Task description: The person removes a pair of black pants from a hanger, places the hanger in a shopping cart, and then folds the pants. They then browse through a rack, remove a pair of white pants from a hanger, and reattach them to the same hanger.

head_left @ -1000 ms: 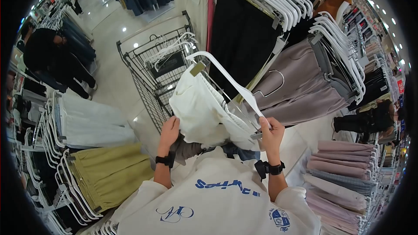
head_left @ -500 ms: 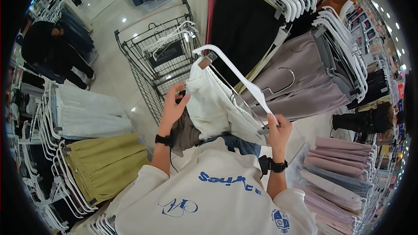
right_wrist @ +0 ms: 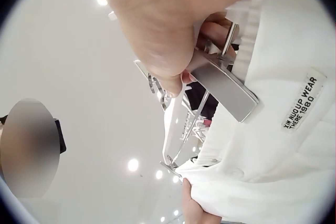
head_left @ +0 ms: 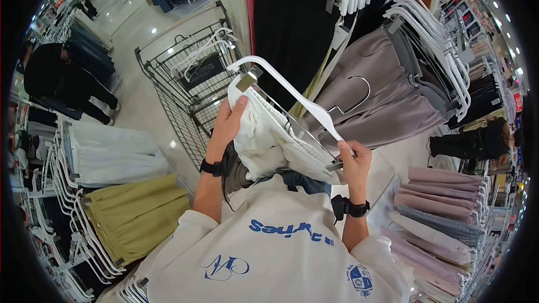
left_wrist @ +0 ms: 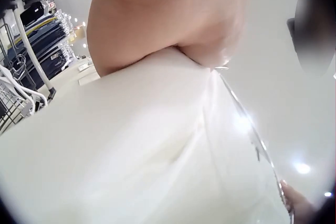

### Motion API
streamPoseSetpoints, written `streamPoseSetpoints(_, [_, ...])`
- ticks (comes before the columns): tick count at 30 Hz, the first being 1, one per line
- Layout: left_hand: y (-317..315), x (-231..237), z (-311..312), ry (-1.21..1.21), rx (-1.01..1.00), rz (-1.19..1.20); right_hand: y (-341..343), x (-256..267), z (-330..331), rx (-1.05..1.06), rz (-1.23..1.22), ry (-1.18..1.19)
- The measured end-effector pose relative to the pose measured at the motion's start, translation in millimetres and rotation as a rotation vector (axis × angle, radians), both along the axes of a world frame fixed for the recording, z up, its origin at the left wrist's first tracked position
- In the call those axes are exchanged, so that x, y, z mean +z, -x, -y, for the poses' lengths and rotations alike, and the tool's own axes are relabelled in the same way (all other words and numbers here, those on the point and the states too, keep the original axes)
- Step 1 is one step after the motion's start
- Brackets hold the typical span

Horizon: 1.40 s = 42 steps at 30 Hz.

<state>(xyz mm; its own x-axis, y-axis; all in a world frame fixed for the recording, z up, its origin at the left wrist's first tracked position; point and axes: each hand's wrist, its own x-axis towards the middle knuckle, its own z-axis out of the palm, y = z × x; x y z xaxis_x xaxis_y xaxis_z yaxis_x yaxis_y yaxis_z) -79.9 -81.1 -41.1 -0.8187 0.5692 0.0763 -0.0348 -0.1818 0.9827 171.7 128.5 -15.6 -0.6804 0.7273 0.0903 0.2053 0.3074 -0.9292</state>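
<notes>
A white garment with a gathered elastic waistband (head_left: 266, 134) hangs from a white clip hanger (head_left: 289, 91) with a silver hook. My left hand (head_left: 228, 120) pinches the garment's waist corner just below the far metal clip (head_left: 247, 80), thumb in front and fingers behind the cloth. My right hand (head_left: 356, 163) grips the near end of the hanger. In the right wrist view, the other metal clip (right_wrist: 226, 87) sits by the right thumb at the waistband, and a printed label (right_wrist: 304, 99) shows on the cloth. White fabric (left_wrist: 131, 134) fills much of the left wrist view.
A wire shopping cart (head_left: 168, 78) holding hangers stands ahead to the left. Racks carry black (head_left: 297, 33) and mauve trousers (head_left: 376, 87) ahead and right, olive (head_left: 140, 219) and pale garments (head_left: 115, 151) left, pink ones (head_left: 441, 191) right. A person in black (head_left: 62, 81) stands far left.
My left hand let go of the garment's side, then moved up and took hold of its waist corner by the far clip. The right hand keeps its grip on the hanger.
</notes>
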Motion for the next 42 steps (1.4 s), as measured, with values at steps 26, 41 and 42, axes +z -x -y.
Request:
streamPoseSetpoints(26, [-63,124,-103,-0.056,0.247,-0.316,-10,37,-100,0.515,-0.060,0.052])
streamPoseSetpoints(41, [-87,126,-116,0.044,0.085,-0.352,63,117,-81,0.489,-0.483,0.144])
streamPoseSetpoints(42, [-86,125,-117,0.071,0.079,-0.365,65,116,-82,0.485,-0.486,0.141])
